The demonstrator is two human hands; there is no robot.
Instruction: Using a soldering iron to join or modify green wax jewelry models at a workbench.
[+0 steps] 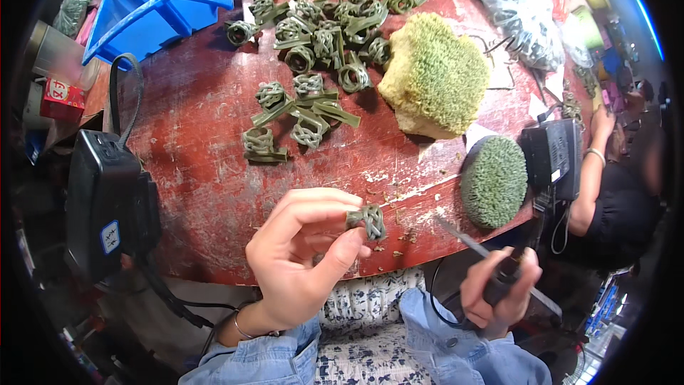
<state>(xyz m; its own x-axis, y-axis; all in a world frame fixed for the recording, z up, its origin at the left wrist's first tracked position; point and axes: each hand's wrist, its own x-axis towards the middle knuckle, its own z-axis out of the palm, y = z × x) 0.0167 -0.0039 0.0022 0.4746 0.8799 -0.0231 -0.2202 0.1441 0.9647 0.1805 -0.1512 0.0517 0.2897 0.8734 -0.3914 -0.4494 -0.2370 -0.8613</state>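
Between the thumb and fingers of my left hand (299,249) is a small dark green openwork ring (373,222), raised over the near edge of the red table (199,199). My right hand (491,292) is closed round a black-handled tool (504,276). A long thin metal strip (464,238) passes by the same hand, its pointed end towards the table; how it joins the handle is hidden. Several similar green rings (309,132) with flat tabs lie beyond my left hand, and a larger heap of rings (328,39) sits farther back.
A rough yellow-green sponge block (443,75) and an oval green sponge (494,182) stand right of the rings. Black corded boxes flank the table, left (107,199) and right (554,157). A blue bin (157,18) stands back left. Another person's arm (597,160) is at right.
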